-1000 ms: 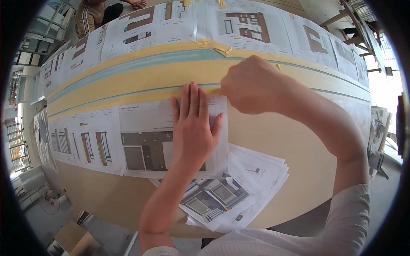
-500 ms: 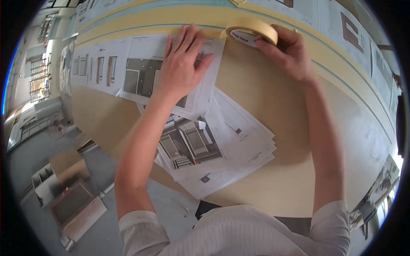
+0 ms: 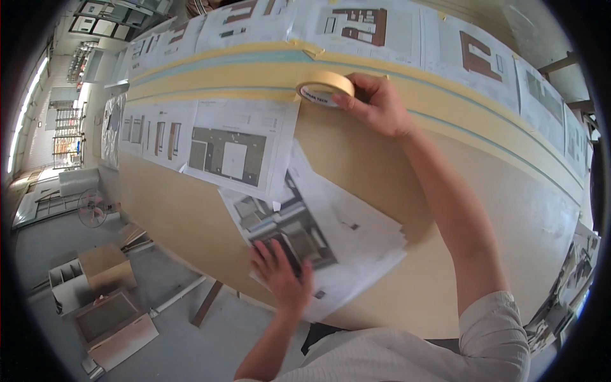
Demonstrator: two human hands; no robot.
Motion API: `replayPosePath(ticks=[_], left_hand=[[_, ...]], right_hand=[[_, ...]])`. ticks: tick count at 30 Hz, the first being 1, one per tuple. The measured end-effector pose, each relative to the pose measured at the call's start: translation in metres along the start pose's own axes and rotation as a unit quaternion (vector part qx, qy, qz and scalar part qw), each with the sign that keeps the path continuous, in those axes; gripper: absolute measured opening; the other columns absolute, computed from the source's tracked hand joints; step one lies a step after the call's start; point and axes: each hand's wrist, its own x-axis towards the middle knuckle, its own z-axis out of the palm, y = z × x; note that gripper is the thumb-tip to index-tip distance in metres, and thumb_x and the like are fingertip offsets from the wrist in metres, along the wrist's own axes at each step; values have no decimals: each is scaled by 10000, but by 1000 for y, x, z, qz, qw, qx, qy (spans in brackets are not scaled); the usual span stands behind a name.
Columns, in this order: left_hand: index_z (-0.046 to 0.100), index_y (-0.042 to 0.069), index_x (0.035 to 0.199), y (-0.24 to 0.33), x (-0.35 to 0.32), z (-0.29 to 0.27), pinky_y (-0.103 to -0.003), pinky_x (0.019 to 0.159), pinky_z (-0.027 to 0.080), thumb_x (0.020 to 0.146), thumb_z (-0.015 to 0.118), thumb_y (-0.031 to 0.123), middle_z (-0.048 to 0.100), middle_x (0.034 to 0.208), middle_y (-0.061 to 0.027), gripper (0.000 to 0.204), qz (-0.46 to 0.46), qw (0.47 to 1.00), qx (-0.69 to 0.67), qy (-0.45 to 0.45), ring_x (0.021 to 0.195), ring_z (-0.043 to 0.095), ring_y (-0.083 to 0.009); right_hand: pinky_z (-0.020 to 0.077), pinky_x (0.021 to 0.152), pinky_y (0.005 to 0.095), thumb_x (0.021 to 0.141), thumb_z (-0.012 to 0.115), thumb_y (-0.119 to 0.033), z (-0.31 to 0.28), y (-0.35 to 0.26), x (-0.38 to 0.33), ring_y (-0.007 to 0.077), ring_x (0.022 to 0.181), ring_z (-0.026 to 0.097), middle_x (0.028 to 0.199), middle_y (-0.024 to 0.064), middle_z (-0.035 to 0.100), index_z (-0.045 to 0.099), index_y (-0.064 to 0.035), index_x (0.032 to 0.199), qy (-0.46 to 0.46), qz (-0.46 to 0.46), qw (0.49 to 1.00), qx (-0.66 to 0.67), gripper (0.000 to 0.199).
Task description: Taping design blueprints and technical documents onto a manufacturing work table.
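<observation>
My right hand (image 3: 384, 107) grips a roll of yellowish masking tape (image 3: 336, 80), its thumb pressed at the core. The roll sits by the upper right corner of a printed drawing sheet (image 3: 245, 116), which lies along a yellow tape strip (image 3: 245, 80) on the board. Nearer to me, a fanned stack of printed sheets (image 3: 359, 245) lies at an angle, its upper end meeting the drawing sheet's lower edge. My left hand (image 3: 289, 280) rests on the lower left of this stack with fingers spread, slightly blurred. A small white scrap (image 3: 276, 206) lies between sheet and stack.
The large tan board (image 3: 407, 293) spans the middle. More drawing sheets (image 3: 353, 28) line its far side beyond the tape strips. On the grey floor at left are a cardboard box (image 3: 108, 264), a framed panel (image 3: 108, 315) and a fan (image 3: 93, 208).
My left hand has left the drawing sheet and come down toward me onto the stack. The view has shifted, showing more of the far sheets. My right hand still holds the tape roll.
</observation>
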Motion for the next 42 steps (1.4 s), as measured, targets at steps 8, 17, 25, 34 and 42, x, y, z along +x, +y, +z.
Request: replayPosePath(ticks=[8, 17, 25, 34, 42], left_hand=[[405, -20, 1620, 109, -21, -32, -649, 1245, 203, 923, 778, 444, 299, 1681, -387, 917, 104, 972, -164, -134, 1572, 270, -553], [707, 177, 1358, 92, 29, -8, -522, 1063, 427, 888, 836, 377, 566, 1566, -73, 527, 384, 913, -112, -78, 1343, 569, -284], [770, 151, 1182, 98, 38, 1, -458, 872, 480, 852, 885, 275, 678, 1277, -57, 371, 361, 906, -218, -47, 1042, 633, -290], [743, 70, 1174, 83, 158, -24, -493, 887, 489, 843, 887, 335, 667, 1134, -105, 447, 234, 957, -164, 52, 1021, 637, -367], [767, 115, 1080, 72, 165, 6, -474, 843, 476, 833, 858, 316, 660, 1076, -60, 331, 291, 935, -185, 84, 959, 626, -335]], right_hand=[[518, 791, 261, 1012, 784, -208, -2, -7, 0, 67, 891, 616, 970, -11, 708, 733, 33, 1218, 0, 17, 1000, 12, 321], [530, 794, 273, 1020, 785, -217, -2, 1, 7, 64, 904, 622, 999, -14, 722, 731, 36, 1231, -16, 15, 999, 44, 333], [539, 830, 284, 1015, 782, -204, 2, -3, 1, 72, 952, 635, 1019, 9, 740, 732, 27, 1245, -1, 35, 998, 52, 329], [546, 817, 320, 981, 804, -228, -3, -13, -6, 103, 902, 641, 961, 61, 746, 739, 16, 1205, 31, -29, 999, -18, 337], [557, 837, 354, 976, 811, -235, -3, -14, -1, 174, 912, 702, 970, 113, 763, 744, -14, 1203, 25, -21, 999, -6, 324]])
